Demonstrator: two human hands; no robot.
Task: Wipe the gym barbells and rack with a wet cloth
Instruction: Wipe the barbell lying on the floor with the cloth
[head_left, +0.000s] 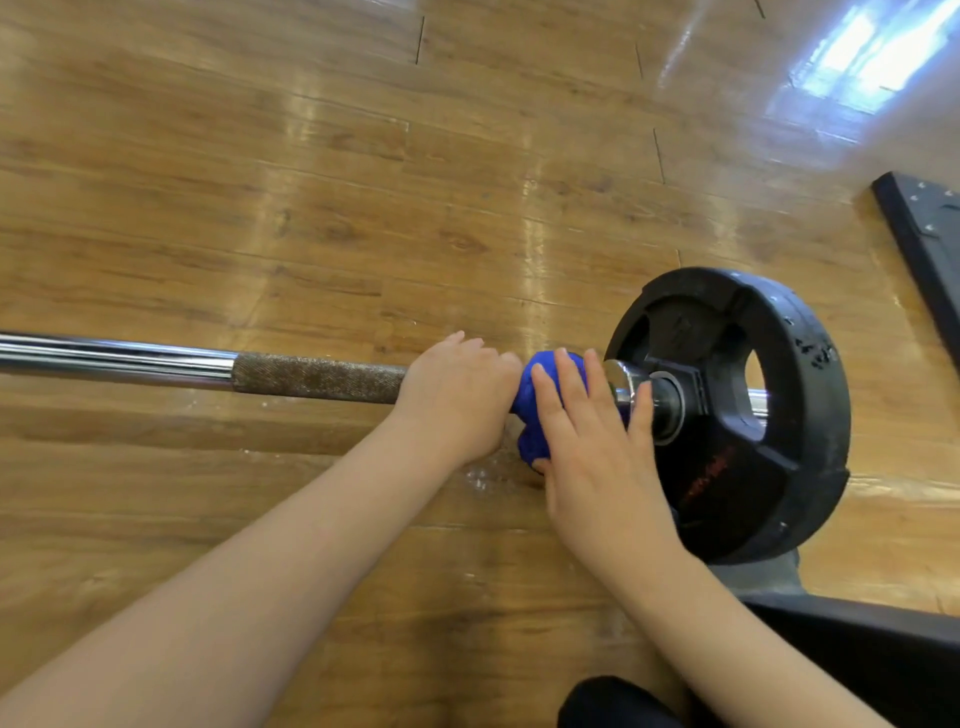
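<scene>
- My left hand (460, 395) is curled over the barbell shaft (208, 366), gripping it at the end of the rough knurled section, knuckles up.
- Just to the right of that hand, touching it, sits the blue cloth (540, 410), bunched around the bar and hanging a little below it.
- My right hand (592, 447) lies over the cloth with fingers fairly straight and spread, pressing it against the bar; the thumb is underneath and I cannot see how it lies.
- My right fingertips (647, 397) reach the chrome collar (621, 382), which sits hard against the black weight plate (769, 415) just beyond that hand.
- The plate stands upright on the wood floor (363, 182).
- Beyond the plate, far right of both hands, lies a dark bolted metal base (930, 234); I cannot tell whether it belongs to the rack.
- Wet specks glint on the floor beneath my hands.
</scene>
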